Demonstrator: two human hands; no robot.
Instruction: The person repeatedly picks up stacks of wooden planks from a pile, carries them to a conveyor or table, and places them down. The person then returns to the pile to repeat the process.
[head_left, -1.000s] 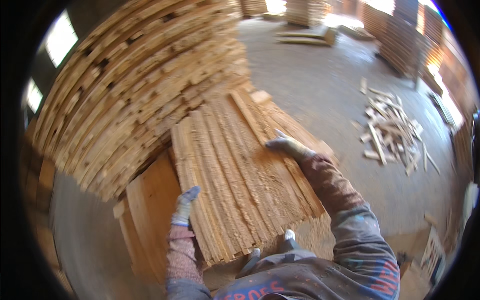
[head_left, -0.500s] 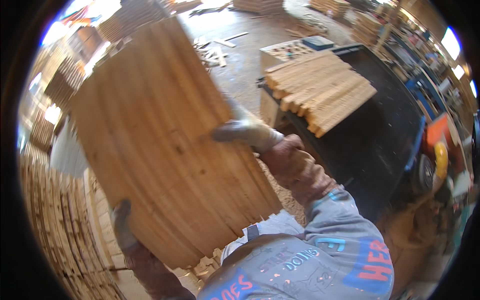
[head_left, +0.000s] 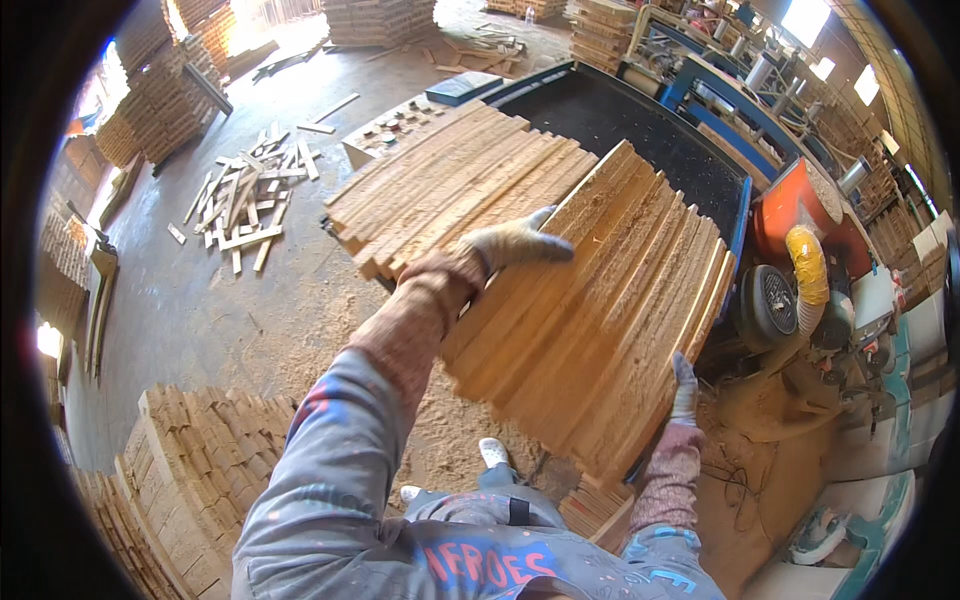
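Note:
Between my two hands is a row of wooden slats (head_left: 590, 330), pressed side by side like a panel, with rough, sawdusty upper faces and stepped ends. My gloved left hand (head_left: 515, 245) grips its left long edge, thumb on top. At the right edge, near the lower corner, my gloved right hand (head_left: 684, 388) clasps it, most fingers hidden beneath. The held row lies tilted across the near part of a black table (head_left: 590, 100). Beside it on the table rests another row of slats (head_left: 460, 180), close to my left hand.
A button panel (head_left: 390, 128) stands at the table's far left corner. To the right are an orange machine (head_left: 790, 205), a yellow hose (head_left: 806, 265) and a motor (head_left: 770, 300). Scrap strips (head_left: 245, 205) litter the floor. Stacked slats (head_left: 200, 470) stand at lower left.
My view has swung right. Both hands have carried the held wooden row from the left over to the black table, its rough face now upward.

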